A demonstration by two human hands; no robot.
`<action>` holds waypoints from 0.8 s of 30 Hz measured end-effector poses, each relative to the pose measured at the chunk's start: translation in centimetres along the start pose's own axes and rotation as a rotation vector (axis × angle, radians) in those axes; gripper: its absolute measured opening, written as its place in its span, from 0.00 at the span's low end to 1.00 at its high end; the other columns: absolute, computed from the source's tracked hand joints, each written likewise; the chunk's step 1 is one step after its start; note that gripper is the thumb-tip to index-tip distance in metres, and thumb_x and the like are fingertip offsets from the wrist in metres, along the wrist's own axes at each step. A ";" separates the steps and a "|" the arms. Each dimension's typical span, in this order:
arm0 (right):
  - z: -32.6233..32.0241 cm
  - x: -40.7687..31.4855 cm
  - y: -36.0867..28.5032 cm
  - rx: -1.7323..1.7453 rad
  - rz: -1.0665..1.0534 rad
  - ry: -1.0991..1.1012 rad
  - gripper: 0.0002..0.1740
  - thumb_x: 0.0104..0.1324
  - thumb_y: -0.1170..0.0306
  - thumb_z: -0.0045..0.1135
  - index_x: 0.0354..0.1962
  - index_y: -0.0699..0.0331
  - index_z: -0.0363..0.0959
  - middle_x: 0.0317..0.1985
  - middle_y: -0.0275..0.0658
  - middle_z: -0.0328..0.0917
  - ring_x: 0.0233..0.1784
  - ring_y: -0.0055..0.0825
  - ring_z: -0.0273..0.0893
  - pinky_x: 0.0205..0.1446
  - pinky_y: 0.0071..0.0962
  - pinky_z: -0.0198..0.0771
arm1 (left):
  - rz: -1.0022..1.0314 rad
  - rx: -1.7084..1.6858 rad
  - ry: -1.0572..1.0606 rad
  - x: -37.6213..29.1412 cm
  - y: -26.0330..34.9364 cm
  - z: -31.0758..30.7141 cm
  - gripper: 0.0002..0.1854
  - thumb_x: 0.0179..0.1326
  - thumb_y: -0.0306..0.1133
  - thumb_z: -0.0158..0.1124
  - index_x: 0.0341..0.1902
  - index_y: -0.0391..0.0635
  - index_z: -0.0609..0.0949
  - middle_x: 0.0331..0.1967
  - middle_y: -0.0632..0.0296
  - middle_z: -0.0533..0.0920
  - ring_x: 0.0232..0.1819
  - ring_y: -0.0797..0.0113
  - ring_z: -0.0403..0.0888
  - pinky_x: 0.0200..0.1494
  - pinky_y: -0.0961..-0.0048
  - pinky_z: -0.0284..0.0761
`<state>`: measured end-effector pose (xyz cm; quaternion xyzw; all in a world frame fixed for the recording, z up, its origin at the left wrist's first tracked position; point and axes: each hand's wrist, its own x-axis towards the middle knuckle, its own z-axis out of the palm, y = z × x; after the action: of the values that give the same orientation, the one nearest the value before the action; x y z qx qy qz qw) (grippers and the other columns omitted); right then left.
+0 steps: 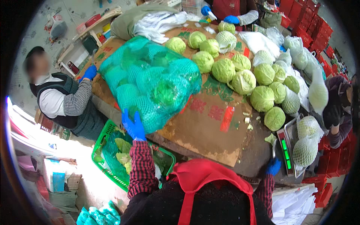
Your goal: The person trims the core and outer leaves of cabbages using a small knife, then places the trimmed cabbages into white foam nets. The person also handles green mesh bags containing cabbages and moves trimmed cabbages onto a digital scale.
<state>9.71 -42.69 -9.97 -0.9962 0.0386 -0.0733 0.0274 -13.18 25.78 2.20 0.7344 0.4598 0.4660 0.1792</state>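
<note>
A big sack of turquoise netting (pixel 135 74), packed with leafy heads in net sleeves, lies on the cardboard-covered table. My left hand (pixel 133 125), in a blue glove, touches the sack's near corner with fingers spread. At the table's near right edge, my right hand (pixel 273 166), gloved in blue too, is closed around a knife; its narrow blade (pixel 274 150) points away from me. A piece of leaf (pixel 270 139) is at the blade's tip. Several bare green cabbages (pixel 262 99) lie beyond it. Beside this hand, a scale (pixel 286 153) with a lit green display bears netted cabbages (pixel 305 152).
A green plastic basket (pixel 98 152) with leaves stands below the table's near left edge. One co-worker (pixel 56 98) is at the left, another (pixel 226 11) at the far side, a third (pixel 336 112) at the right. Red crates (pixel 320 28) are stacked behind.
</note>
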 end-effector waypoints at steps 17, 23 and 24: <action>-16.9 6.5 -49.2 1.119 -0.742 -0.677 0.15 0.70 0.65 0.48 0.50 0.63 0.71 0.29 0.39 0.78 0.29 0.27 0.76 0.34 0.27 0.71 | -0.386 -0.700 -0.084 -2.7 0.4 -1.4 0.32 0.59 0.25 0.65 0.67 0.41 0.65 0.66 0.54 0.63 0.64 0.60 0.63 0.67 0.64 0.59; -19.2 8.1 -72.5 0.371 -1.288 -0.225 0.19 0.65 0.54 0.49 0.41 0.60 0.76 0.39 0.52 0.79 0.41 0.51 0.78 0.42 0.44 0.72 | -0.229 -0.582 -0.012 -6.6 1.7 -1.8 0.35 0.56 0.23 0.64 0.68 0.40 0.64 0.67 0.52 0.64 0.69 0.57 0.59 0.71 0.61 0.53; -17.1 8.8 -74.8 0.347 -1.292 -0.185 0.19 0.65 0.55 0.49 0.41 0.60 0.77 0.38 0.51 0.79 0.40 0.51 0.78 0.41 0.45 0.72 | -0.174 -0.502 -0.012 -7.0 3.1 -2.0 0.35 0.55 0.23 0.64 0.67 0.40 0.64 0.67 0.52 0.65 0.69 0.56 0.59 0.70 0.61 0.53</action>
<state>21.35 30.24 12.68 -0.8025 -0.5798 0.0057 0.1409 -14.34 17.93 1.71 0.6274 0.3900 0.5440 0.3979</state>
